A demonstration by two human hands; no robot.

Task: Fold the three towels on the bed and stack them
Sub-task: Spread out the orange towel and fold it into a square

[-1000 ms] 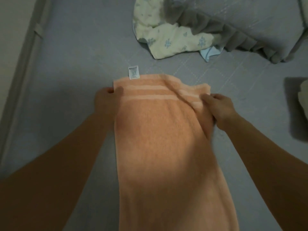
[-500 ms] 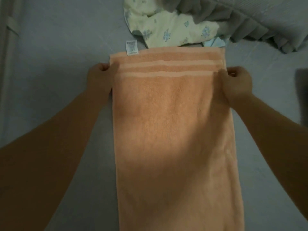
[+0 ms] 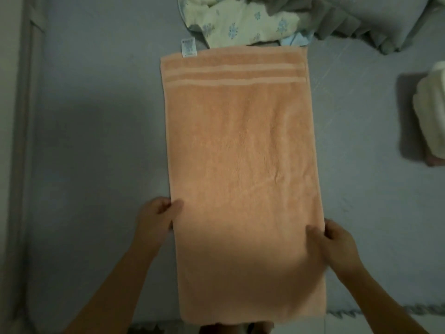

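Observation:
An orange towel point(image 3: 240, 165) lies flat lengthwise on the grey bed sheet point(image 3: 96, 116), its striped end and white label point(image 3: 188, 47) at the far side. My left hand point(image 3: 156, 220) pinches the towel's left edge near the close end, thumb on top. At the right edge my right hand point(image 3: 333, 244) grips the cloth the same way. A cream towel with blue flowers point(image 3: 240, 22) lies crumpled beyond the orange one. A folded cream towel point(image 3: 431, 112) sits at the right edge of view.
A grey ruffled pillow or blanket point(image 3: 361, 20) lies at the far right. The bed's left edge meets a pale frame or wall point(image 3: 21, 141). The bed's near edge with a ruffle point(image 3: 361, 312) runs along the bottom.
Both hands have let go of the far striped end and moved down the sides to grip the towel near its close end. The towel now lies spread flat.

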